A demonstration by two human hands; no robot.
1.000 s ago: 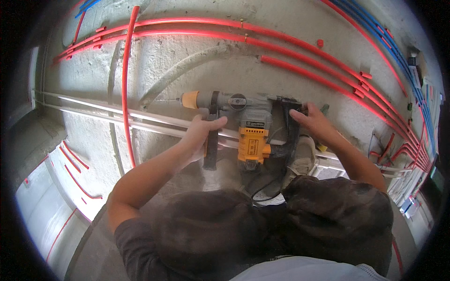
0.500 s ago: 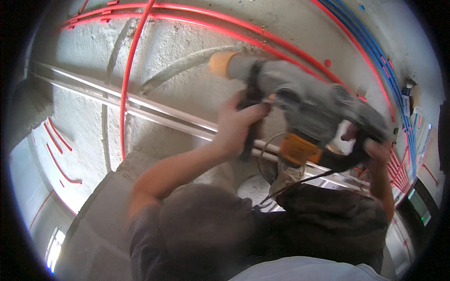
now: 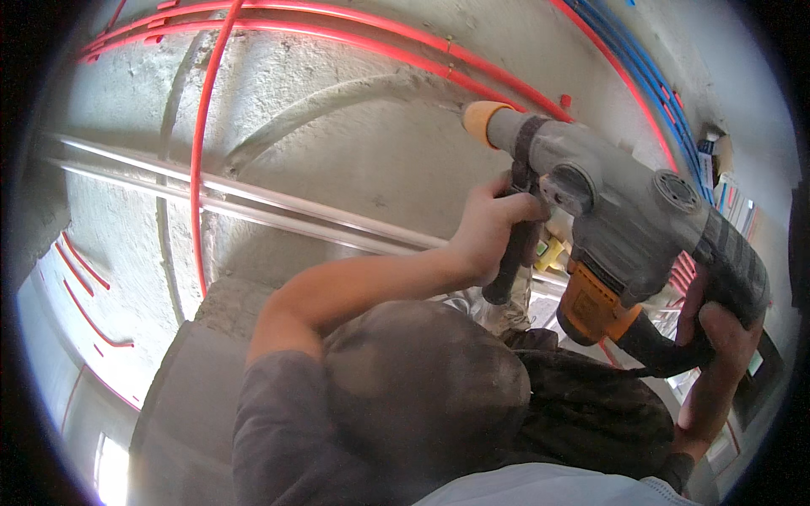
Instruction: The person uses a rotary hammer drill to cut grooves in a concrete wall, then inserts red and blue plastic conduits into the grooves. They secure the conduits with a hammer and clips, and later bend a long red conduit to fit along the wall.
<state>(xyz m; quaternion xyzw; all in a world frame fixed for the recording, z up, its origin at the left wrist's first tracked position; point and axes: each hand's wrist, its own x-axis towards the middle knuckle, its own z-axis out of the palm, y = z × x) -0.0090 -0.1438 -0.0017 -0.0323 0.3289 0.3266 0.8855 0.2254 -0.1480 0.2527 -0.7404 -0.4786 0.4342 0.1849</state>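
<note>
A grey and orange rotary hammer (image 3: pixel 629 244) is held across the right half of the head view, its orange chuck end (image 3: pixel 483 121) pointing to the upper left. No bit can be made out in the chuck. My left hand (image 3: pixel 494 221) is closed round the black side handle (image 3: pixel 509 268) behind the chuck. At the tool's back end, my right hand (image 3: pixel 727 336) grips the black rear handle; the tool hides part of its fingers. My dark-trousered knee (image 3: pixel 426 379) is bent up below my left forearm.
Red conduits (image 3: pixel 337 32) run along the rough concrete surface, one crossing (image 3: pixel 201 160) the pale pipes (image 3: pixel 295 205). Several blue pipes (image 3: pixel 654 80) lie at the upper right. A curved groove (image 3: pixel 312 105) marks the concrete. A shoe (image 3: pixel 506 312) shows below the side handle.
Both hands have moved the rotary hammer to the right, and it shows larger and sharper. The grip of each hand is kept. My knee appears further right.
</note>
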